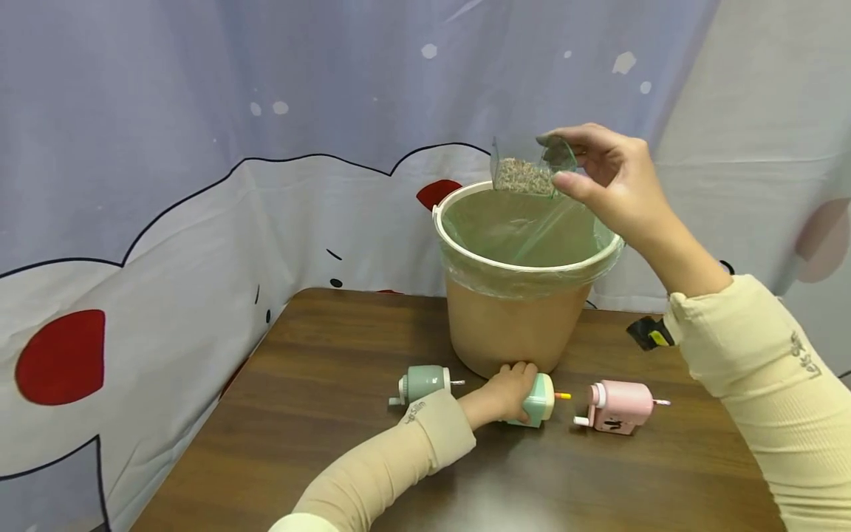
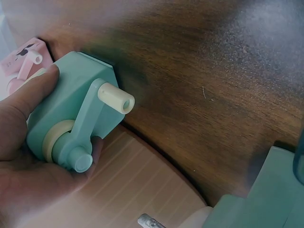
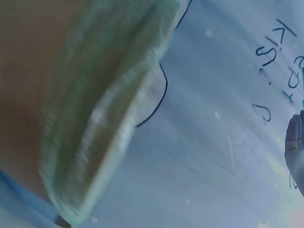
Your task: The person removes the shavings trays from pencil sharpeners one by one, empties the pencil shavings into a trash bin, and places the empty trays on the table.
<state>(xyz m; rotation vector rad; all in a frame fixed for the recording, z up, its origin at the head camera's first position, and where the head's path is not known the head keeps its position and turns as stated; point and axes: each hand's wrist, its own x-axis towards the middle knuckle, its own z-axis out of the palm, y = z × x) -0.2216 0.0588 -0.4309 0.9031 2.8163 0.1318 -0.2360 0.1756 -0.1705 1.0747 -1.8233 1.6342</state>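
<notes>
My left hand [image 1: 510,395] grips a mint-green hand-crank pencil sharpener [image 1: 538,403] on the table, with a yellow-orange pencil [image 1: 562,396] in its front. In the left wrist view its crank [image 2: 88,114] and cream knob face the camera, and the thumb lies over the body. Raised over the bin, my right hand [image 1: 621,181] pinches a clear shavings drawer [image 1: 518,149] by one end. Pencil shavings [image 1: 521,177] lie in the drawer. Below it stands a tan bin [image 1: 512,318] with a white rim and a thin green liner. Only part of my right hand [image 3: 295,147] shows in the right wrist view.
A darker green sharpener [image 1: 425,383] stands left of my left hand, and a pink one [image 1: 623,406] stands to its right; each holds a pencil. A black item with a yellow mark [image 1: 648,334] lies near the right sleeve. A patterned curtain [image 1: 299,96] hangs behind the wooden table [image 1: 319,355].
</notes>
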